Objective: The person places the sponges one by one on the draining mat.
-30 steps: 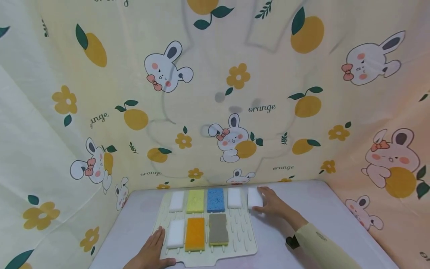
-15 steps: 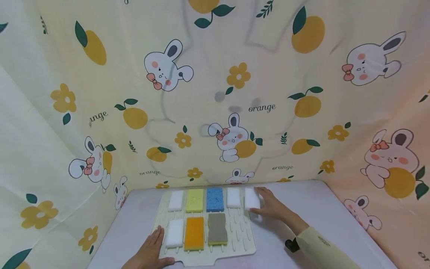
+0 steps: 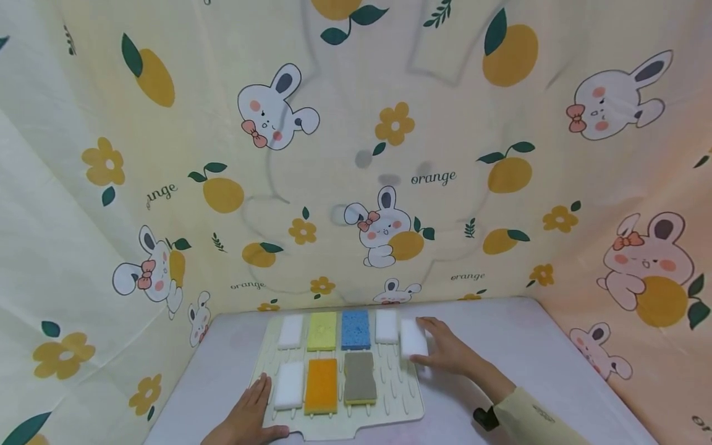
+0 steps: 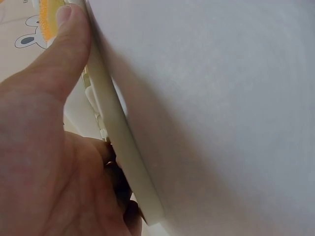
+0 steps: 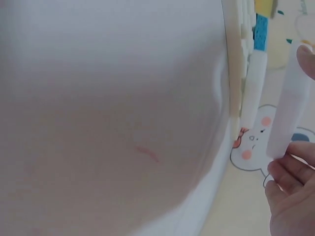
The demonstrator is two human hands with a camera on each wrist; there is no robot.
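Observation:
My right hand [image 3: 447, 349] pinches a white sponge [image 3: 413, 338] between thumb and fingers, over the right back corner of a cream pegged rack [image 3: 389, 415]. In the right wrist view the held sponge [image 5: 290, 98] stands apart from another white sponge [image 5: 254, 88] on the rack. Fingers fairly straight, my left hand [image 3: 247, 413] rests against the rack's front left corner, its thumb along the front edge. Back row on the rack: a white sponge [image 3: 290, 332], a yellow one [image 3: 322, 331], a blue one [image 3: 356, 330] and a white one [image 3: 386, 326].
The front row has a white sponge [image 3: 289, 385], an orange one [image 3: 321, 386] and a grey-topped one [image 3: 360, 378]. Bare pegs show at the rack's right side. A white table [image 3: 478, 395] lies beneath, backed by a patterned curtain [image 3: 334, 123].
My right hand has carried the white sponge left and slightly nearer, from beside the rack's back right corner to over it. My left hand stays at the rack's corner.

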